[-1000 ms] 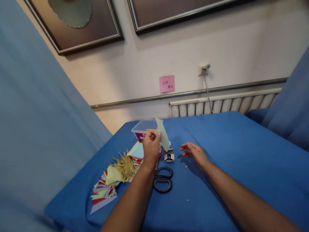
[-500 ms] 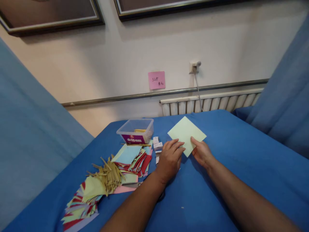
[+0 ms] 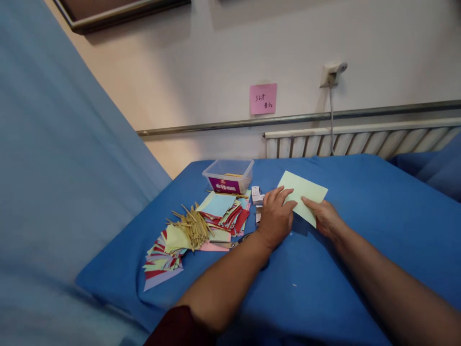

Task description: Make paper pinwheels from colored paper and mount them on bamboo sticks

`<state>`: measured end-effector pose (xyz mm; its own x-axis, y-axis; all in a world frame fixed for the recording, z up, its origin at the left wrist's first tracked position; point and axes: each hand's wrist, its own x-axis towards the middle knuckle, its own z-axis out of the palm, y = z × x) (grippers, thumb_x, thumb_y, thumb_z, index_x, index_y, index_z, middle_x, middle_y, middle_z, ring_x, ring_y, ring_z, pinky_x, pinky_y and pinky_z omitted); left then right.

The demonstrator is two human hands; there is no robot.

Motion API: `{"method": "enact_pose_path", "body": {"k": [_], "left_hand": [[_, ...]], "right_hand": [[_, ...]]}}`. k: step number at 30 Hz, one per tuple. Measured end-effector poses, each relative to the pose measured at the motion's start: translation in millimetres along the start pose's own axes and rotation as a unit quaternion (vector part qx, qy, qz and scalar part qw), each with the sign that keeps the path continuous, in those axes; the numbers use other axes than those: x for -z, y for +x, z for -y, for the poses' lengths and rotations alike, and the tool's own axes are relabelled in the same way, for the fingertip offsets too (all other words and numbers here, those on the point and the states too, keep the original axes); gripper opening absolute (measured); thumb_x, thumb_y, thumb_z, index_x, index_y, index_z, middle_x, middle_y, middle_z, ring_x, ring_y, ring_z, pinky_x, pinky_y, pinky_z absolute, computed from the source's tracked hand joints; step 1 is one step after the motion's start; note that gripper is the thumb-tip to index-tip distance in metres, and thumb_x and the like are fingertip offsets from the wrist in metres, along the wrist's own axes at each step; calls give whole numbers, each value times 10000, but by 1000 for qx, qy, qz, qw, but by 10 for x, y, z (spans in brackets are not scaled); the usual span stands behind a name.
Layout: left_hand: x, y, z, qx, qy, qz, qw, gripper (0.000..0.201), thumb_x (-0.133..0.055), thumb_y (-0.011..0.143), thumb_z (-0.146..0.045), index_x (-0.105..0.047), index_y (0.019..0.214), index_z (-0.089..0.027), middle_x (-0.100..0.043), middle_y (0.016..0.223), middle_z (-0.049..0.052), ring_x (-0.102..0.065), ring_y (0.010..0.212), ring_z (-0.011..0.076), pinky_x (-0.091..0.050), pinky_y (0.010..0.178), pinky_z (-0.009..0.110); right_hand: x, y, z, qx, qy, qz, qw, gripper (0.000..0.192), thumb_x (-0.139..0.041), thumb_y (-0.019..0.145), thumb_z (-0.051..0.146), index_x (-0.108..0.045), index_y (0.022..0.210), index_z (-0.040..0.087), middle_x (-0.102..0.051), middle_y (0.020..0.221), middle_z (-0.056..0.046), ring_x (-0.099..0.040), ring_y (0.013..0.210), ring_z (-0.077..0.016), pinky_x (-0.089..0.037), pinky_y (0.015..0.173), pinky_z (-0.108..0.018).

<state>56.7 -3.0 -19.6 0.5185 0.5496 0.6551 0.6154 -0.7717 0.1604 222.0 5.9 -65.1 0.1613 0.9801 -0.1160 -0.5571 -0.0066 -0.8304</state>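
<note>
Both hands [image 3: 275, 216] press green paper [image 3: 302, 194]; pink note's [image 3: 263, 98] writing unreadable.

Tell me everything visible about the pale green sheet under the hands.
The green sheet is a plain, pale, thin piece of paper, four-cornered, unmarked and seemingly flat, lying on the blue cloth with one corner pointing away from the person. The left hand rests fingers on its near-left edge; the right hand presses its near-right edge. Its near corner is hidden behind the hands.

left hand [image 3: 275, 216] flat on green paper [image 3: 304, 193] | right hand [image 3: 326, 217] pressing paper edge | blue table [image 3: 360, 230]
</note>
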Motion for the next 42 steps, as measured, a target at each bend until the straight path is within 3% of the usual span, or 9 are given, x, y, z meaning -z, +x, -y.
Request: {"method": "enact_pose_path", "body": {"k": [9,16,23,25,28,31,34,38,42], "left_hand": [[-24,-39,-28,-13,-7,21,1000,148,-535,845,-146,-658,909,-196,-611,1267,52,-417,1298,259,-321,1073,493],[-73,-57,131,8,-24,35,999,160,-560,818,-111,-671,880,-206,-623,1237,66,-430,1279,268,-323,1059,541],[-107,-15,313,119,-103,-1,988,174,-590,772,-96,-674,885,-197,-534,1367,110,-424,1303,275,-333,1057,544],[-113,19,362,174,-173,5,969,128,-607,762,-121,-689,831,-193,-501,1402,123,-429,1311,279,-341,1054,527],[-115,68,438,242,-305,23,921,54,-643,744,-182,-696,748,-174,-578,1316,132,-537,1207,264,-392,1015,448],[-93,101,509,271,-404,21,873,132,-693,715,-291,-677,717,-160,-696,1057,97,-641,946,207,-470,878,345],[-38,124,570,335,-434,-4,836,264,-733,667,-398,-656,722,-151,-668,740,25,-596,647,140,-471,636,261],[58,155,633,398,-454,-36,796,358,-775,594,-451,-636,719,-146,-591,608,-18,-527,525,110,-416,516,232],[112,174,638,398,-460,-25,794,354,-791,567,-436,-630,691,-146,-594,624,-16,-536,548,113,-419,523,230]], "right_hand": [[21,-61,-76,-22,-77,-15,997,306,-793,661,238,-715,945,155,-755,790,-54,-678,591,-196,-561,556,-300],[99,31,-92,3,-20,-16,1000,378,-803,641,184,-701,1005,166,-757,966,-86,-718,773,-269,-603,710,-403],[18,34,-19,40,7,15,999,420,-810,644,202,-685,1045,182,-735,1071,-78,-703,879,-249,-567,827,-392],[-10,26,12,45,13,15,999,433,-812,630,198,-687,1044,177,-738,1056,-80,-701,865,-246,-568,798,-381],[-25,28,46,50,10,8,999,431,-804,617,190,-696,1034,166,-738,1051,-86,-696,844,-250,-566,753,-371],[-12,34,87,52,-18,10,998,427,-794,624,209,-695,1037,155,-737,1031,-98,-689,810,-251,-558,691,-355],[16,20,191,85,-42,-7,996,496,-770,673,285,-649,1149,212,-717,1054,-80,-674,845,-234,-548,650,-323],[51,-23,387,182,-67,26,981,595,-752,706,312,-559,1267,351,-553,1349,-31,-569,1144,-211,-516,865,-327],[96,-8,442,217,-212,76,950,443,-801,651,305,-683,1078,304,-441,1445,-45,-515,1212,-242,-448,979,-387]]}}
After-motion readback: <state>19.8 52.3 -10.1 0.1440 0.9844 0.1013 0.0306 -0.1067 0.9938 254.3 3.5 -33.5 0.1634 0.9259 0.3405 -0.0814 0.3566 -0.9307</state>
